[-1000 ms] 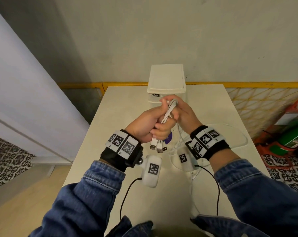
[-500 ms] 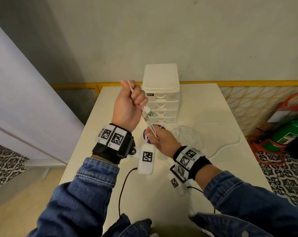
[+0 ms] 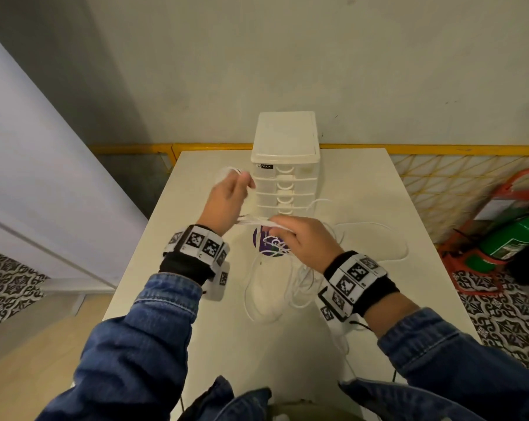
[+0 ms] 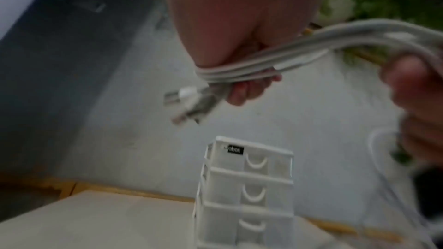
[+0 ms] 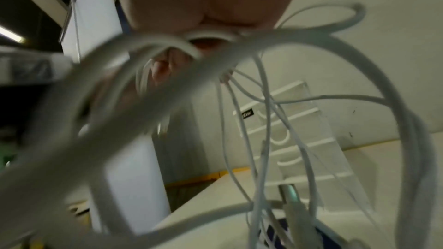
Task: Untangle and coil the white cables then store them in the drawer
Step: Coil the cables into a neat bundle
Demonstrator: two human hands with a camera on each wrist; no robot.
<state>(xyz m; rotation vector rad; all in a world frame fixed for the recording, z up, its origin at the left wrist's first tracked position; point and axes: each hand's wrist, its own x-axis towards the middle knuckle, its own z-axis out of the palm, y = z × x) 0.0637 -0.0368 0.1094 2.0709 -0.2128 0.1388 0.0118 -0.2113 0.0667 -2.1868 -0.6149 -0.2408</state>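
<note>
Since half a second ago both hands are dropping lower. Left hand (image 3: 226,202) is gripping wrapped white cables (image 4: 239,67), right hand (image 3: 299,238) is feeding slack above the table (image 3: 378,189). Still coiling; drawer unit (image 3: 284,180) comes later.

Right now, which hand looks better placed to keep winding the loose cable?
Probably the right hand: it holds the slack of the white cables trailing over the table, while the left hand grips the gathered loops.

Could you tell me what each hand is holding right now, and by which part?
Both hold the white cables: left hand wraps the bundle near its plugs, right hand farther along.
</note>
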